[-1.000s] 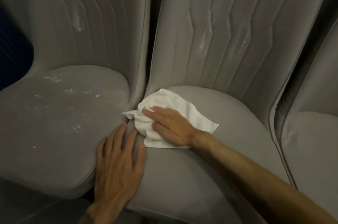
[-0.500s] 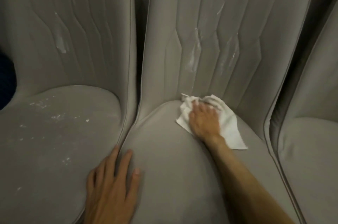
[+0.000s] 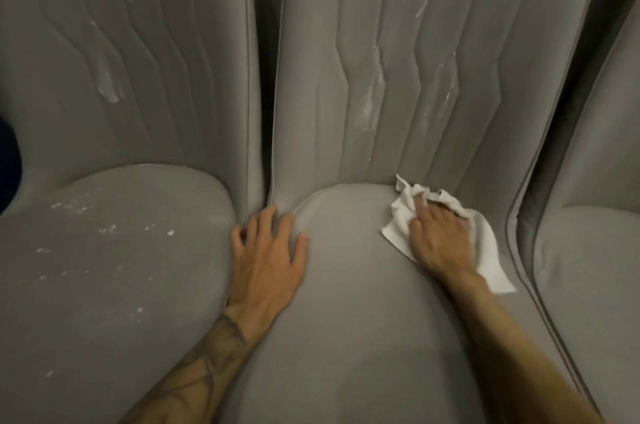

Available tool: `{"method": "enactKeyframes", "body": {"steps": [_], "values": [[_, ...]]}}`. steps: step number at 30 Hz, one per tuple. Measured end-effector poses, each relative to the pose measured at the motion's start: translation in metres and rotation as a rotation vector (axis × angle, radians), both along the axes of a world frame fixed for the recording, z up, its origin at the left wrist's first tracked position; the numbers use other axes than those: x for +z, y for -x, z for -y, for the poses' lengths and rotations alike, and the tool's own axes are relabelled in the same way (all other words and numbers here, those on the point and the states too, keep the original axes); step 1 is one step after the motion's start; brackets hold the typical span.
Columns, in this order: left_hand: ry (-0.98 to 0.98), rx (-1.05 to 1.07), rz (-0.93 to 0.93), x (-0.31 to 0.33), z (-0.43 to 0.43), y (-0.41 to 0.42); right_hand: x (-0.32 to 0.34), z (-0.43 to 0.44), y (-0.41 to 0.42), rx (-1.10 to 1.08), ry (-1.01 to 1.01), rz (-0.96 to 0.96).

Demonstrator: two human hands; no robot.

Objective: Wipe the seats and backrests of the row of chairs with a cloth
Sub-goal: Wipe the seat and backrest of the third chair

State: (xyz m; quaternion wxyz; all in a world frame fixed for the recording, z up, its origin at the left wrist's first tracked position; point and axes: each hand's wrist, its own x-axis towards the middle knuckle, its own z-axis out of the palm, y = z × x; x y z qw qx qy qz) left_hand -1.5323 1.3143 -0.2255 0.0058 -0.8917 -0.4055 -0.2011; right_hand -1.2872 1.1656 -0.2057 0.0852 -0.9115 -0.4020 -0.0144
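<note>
Right hand (image 3: 438, 243) flat, pressing crumpled white cloth (image 3: 490, 261) at two o'clock on grey upholstered chair seat (image 3: 346, 302), left hand (image 3: 266, 257) splayed, gripping nothing, at ten o'clock.

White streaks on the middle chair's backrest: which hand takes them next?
Right. The right hand presses the white crumpled cloth onto the grey seat, just below the white streaks on the middle upholstered chair's backrest. The left hand holds nothing, resting on that seat's left edge.

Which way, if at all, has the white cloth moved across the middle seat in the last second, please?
Yes: the cloth, under the right hand, slid from the left edge of the middle seat rightward and back toward its backrest.
</note>
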Motion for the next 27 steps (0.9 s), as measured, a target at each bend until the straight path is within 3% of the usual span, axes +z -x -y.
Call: {"method": "enactKeyframes", "body": {"steps": [4,7,13,21,27], "values": [[-0.045,0.000,0.014,0.000,0.001,0.002,-0.017,-0.052,0.083,0.351,0.024,-0.088],[-0.046,0.000,0.001,0.000,0.000,0.002,-0.014,-0.049,0.068,0.512,0.004,-0.117],[-0.048,-0.030,0.050,0.010,-0.006,-0.006,-0.007,0.022,-0.029,0.085,-0.060,0.017],[-0.273,-0.101,0.263,0.087,-0.067,-0.072,0.014,-0.011,-0.051,-0.042,-0.224,0.343],[-0.442,-0.128,0.361,0.150,-0.109,-0.129,0.067,-0.053,-0.096,0.069,-0.378,0.552]]}}
